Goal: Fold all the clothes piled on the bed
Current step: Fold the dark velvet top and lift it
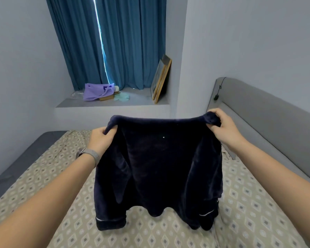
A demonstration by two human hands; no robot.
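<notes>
Fingers of the left hand (98,138), a watch (87,153) strapped to its wrist, curl round one shoulder of a dark navy fleece top (159,169), and the right hand (222,126) pinches the other shoulder, so the garment hangs spread between them with its white-piped cuffs drooping below. Under both hands lies the bed (240,212) in a diamond-patterned sheet; beyond the left hand a window ledge (138,100) carries a purple bag (97,92) and leaning picture frames (161,79), and behind the right hand stands a grey headboard (267,126).
</notes>
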